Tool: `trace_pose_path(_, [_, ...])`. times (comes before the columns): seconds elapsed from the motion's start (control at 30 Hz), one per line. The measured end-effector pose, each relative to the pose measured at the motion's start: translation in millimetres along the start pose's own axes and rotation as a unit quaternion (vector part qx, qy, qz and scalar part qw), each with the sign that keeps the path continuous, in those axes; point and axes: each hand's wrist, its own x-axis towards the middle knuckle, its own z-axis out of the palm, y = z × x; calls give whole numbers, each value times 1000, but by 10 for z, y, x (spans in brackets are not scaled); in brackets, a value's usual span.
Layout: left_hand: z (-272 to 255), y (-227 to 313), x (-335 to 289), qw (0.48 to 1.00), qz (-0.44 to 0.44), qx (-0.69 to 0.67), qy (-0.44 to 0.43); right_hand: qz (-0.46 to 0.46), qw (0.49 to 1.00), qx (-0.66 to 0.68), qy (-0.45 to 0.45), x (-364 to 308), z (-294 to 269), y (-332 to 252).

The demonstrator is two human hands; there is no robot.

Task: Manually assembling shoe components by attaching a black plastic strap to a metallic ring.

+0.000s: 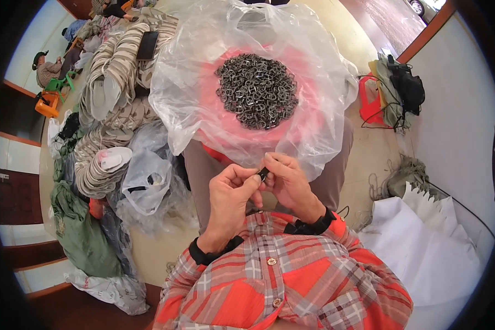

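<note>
My left hand (230,193) and my right hand (290,183) meet in front of my chest. Between their pinched fingertips is a small dark buckle-like piece (263,174), partly covered by the fingers. Just beyond my hands, a heap of small dark metal buckles (257,91) lies in a clear plastic bag (181,82). The bag is spread open over something round and pink-red, which shows through the plastic. My knees are on either side below it.
Stacks of grey-beige shoe soles (115,77) stand at the left, with a phone (147,45) on top. Nearer are a plastic bag (146,184) and a green cloth bundle (82,231). White sheet material (418,242) and a red stool (370,99) are at the right. People sit far left.
</note>
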Motion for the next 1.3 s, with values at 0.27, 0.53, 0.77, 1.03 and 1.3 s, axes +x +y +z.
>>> trace_pose_path(0.27, [-9, -63, 29, 1000, -21, 4, -19, 47, 992, 93, -72, 67, -176, 63])
trace_pose_path(0.53, [-30, -66, -23, 999, -26, 32, -5, -39, 983, -133, -118, 18, -136, -117])
trace_pose_path(0.77, [-110, -28, -1, 996, -34, 77, -25, -385, 672, -609, -172, 60, 31, -265])
trace_pose_path(1.03, [-159, 24, -231, 989, 94, 108, -23, -401, 545, -708, -199, -270, 429, -520])
trace_pose_path(1.3, [-181, -163, -359, 1000, 19, 18, -13, -516, 658, -392, -384, -965, 902, -1496])
